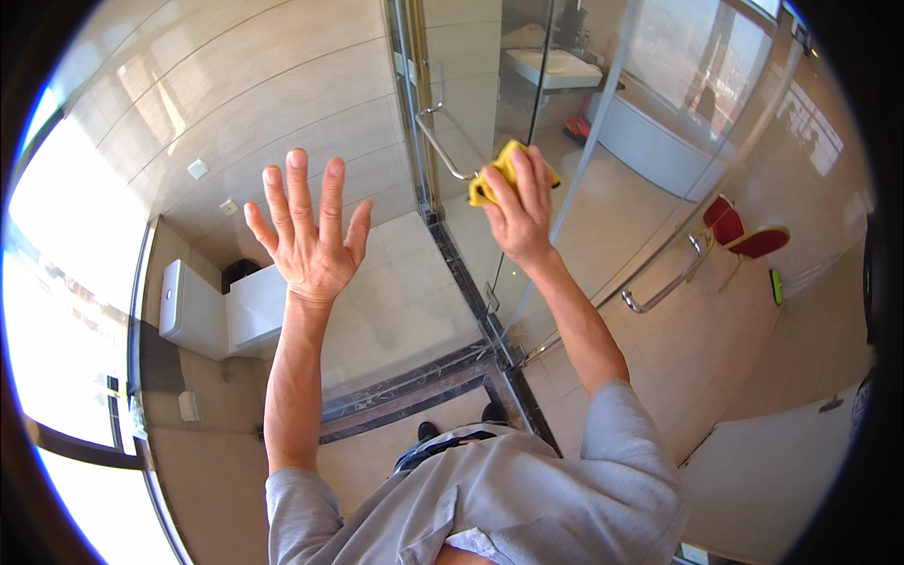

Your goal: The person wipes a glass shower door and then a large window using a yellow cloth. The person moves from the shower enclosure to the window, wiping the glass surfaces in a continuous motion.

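My right hand [521, 219] is closed around a folded yellow cloth [506, 175], which lies at the glass panel [466, 233] in front of me, near a bar-shaped metal door handle [445, 152]. To the left, my left hand [308, 233] is raised with its fingers spread, back of the hand towards me, holding nothing. Whether its palm touches glass, I cannot tell. Behind the glass on the left stands a white toilet [205, 311].
An open glass door with a metal handle [660, 289] is at the right. Beyond are a washbasin [554, 68], a bathtub [650, 134] and red chairs [759, 241]. A dark stone threshold [417, 367] runs near my feet. A bright window [70, 282] is far left.
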